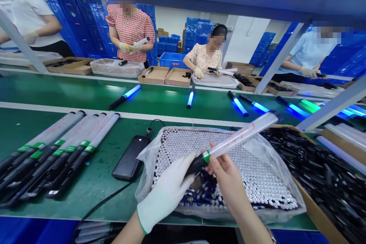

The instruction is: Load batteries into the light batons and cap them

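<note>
A light stick with a clear tube, a green band and a black handle slants up to the right over a tray of batteries. My left hand, in a white glove, is wrapped round its black handle. Bare fingers of my right hand grip the stick near the green band. The tray is lined with clear plastic; most batteries stand upright, and some blue ones lie loose below my hands. The tube is unlit.
Several light sticks lie at the left beside a black power bank. A box of black parts stands at the right. Lit sticks lie on the green belt. Several people work behind it. Slanted metal posts frame the view.
</note>
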Motion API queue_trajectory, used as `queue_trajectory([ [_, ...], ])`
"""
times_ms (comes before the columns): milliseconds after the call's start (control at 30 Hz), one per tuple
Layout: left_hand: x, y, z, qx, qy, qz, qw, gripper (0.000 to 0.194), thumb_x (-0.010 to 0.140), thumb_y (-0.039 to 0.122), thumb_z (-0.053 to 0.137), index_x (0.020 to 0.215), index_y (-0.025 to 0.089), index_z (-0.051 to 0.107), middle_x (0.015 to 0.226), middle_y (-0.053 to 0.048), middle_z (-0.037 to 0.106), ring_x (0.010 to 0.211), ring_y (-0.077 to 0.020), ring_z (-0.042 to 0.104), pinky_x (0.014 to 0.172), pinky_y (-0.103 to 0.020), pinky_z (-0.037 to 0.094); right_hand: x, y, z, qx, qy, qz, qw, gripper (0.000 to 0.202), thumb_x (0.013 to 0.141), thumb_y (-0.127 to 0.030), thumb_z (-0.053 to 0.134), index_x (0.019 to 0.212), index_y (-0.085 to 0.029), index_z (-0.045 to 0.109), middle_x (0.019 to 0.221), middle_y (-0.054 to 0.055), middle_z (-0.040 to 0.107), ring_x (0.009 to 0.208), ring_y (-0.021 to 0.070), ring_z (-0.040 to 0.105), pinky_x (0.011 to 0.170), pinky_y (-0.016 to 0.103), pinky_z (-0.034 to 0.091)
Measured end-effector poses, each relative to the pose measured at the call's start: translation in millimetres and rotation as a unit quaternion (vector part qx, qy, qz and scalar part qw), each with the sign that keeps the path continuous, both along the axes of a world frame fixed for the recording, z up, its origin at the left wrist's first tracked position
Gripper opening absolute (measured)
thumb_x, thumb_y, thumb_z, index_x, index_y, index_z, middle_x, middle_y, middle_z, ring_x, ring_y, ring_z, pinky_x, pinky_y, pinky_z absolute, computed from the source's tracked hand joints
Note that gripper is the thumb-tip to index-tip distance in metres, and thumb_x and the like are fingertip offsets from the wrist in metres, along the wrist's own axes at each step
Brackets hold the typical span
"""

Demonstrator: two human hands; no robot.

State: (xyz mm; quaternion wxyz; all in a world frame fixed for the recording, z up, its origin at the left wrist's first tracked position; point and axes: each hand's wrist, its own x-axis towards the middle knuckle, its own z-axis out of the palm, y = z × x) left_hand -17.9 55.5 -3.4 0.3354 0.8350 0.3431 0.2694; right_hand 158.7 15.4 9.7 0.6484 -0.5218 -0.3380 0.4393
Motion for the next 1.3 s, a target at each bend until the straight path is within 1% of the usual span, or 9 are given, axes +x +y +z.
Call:
queue_trajectory([
  [100,-3.9,-1.5,4.1,-0.03,-0.048,0.069,0.996,0.053,0.098,0.034,0.042,0.149,0.028,0.03,0.154,0.0,0.036,0.142,-0.0162,0.03,0.12,-0.035,0.021,2.6,-1.9,0.5,0.015,-0.116,0.061,0.991,0.056,0.082,-0.041,0.067,0.132,-0.023,0.051,0.117,0.01,0.065,0.076,0.0172,0.065,0.062,0.03,0.052],
  [200,-7.5,-2.6,9.6,-0.04,-0.069,0.122,0.989,0.056,0.099,0.038,0.039,0.152,0.026,0.024,0.156,-0.002,0.03,0.145,-0.0165,0.022,0.12,-0.033,0.019,3.0,-3.3,-4.8,-0.019,-0.285,0.128,0.95,0.026,0.085,-0.028,0.059,0.109,-0.021,0.067,0.09,0.006,0.07,0.074,0.0181,0.065,0.065,0.031,0.053],
  [367,-7.3,-2.9,5.7,0.035,-0.016,0.079,0.996,0.055,0.099,0.035,0.039,0.152,0.025,0.026,0.154,-0.003,0.034,0.143,-0.0167,0.029,0.119,-0.034,0.021,-4.7,-2.6,-10.1,-0.015,-0.425,0.138,0.895,0.024,0.085,-0.017,0.053,0.1,-0.021,0.071,0.085,0.004,0.072,0.067,0.0173,0.064,0.066,0.032,0.052],
  [533,-9.2,-5.7,7.3,-0.003,-0.046,0.088,0.995,0.056,0.099,0.035,0.039,0.152,0.028,0.022,0.157,0.0,0.03,0.144,-0.016,0.024,0.119,-0.031,0.022,-13.2,0.0,-10.5,-0.019,-0.467,0.192,0.863,0.025,0.08,-0.01,0.057,0.097,-0.02,0.072,0.091,0.006,0.073,0.081,0.0225,0.066,0.076,0.037,0.051],
  [733,-7.5,-2.5,9.5,-0.118,-0.162,0.075,0.977,0.053,0.096,0.035,0.048,0.147,0.027,0.038,0.153,-0.001,0.037,0.143,-0.0177,0.028,0.119,-0.031,0.02,-29.5,1.8,-14.4,0.003,-0.2,0.176,0.964,0.025,0.088,-0.029,0.056,0.112,-0.02,0.058,0.098,0.006,0.066,0.077,0.0165,0.063,0.069,0.031,0.053],
  [867,4.2,0.2,6.2,-0.312,-0.362,0.083,0.874,0.057,0.092,0.039,0.056,0.146,0.026,0.04,0.152,-0.006,0.039,0.141,-0.0252,0.033,0.115,-0.037,0.031,-50.6,1.4,-16.1,0.058,-0.123,0.08,0.987,0.033,0.085,-0.032,0.061,0.114,-0.02,0.054,0.089,0.003,0.057,0.073,0.0138,0.057,0.064,0.027,0.051],
  [933,7.1,-1.2,9.0,-0.342,-0.401,0.1,0.844,0.059,0.091,0.039,0.057,0.146,0.026,0.039,0.153,-0.006,0.037,0.14,-0.0269,0.033,0.114,-0.038,0.033,-57.2,-0.2,-15.6,0.075,-0.139,0.062,0.986,0.032,0.084,-0.029,0.061,0.114,-0.021,0.054,0.088,0.003,0.056,0.074,0.0141,0.056,0.066,0.028,0.051],
  [1133,1.1,-1.1,17.6,-0.068,-0.153,0.081,0.983,0.051,0.094,0.026,0.05,0.144,0.029,0.043,0.15,-0.001,0.041,0.14,-0.0222,0.034,0.119,-0.037,0.023,-32.9,-3.9,-13.9,0.074,-0.164,0.025,0.983,0.048,0.085,-0.027,0.058,0.131,-0.025,0.043,0.111,0.009,0.06,0.088,0.0178,0.059,0.074,0.033,0.052],
  [1300,-0.6,4.5,12.2,0.055,-0.052,0.069,0.995,0.05,0.095,0.019,0.044,0.144,0.032,0.042,0.146,0.0,0.048,0.134,-0.0185,0.044,0.115,-0.034,0.032,-3.2,-4.1,-17.1,0.068,-0.152,0.034,0.985,0.028,0.084,-0.028,0.057,0.112,-0.022,0.055,0.099,0.006,0.063,0.082,0.0173,0.059,0.069,0.03,0.05],
])
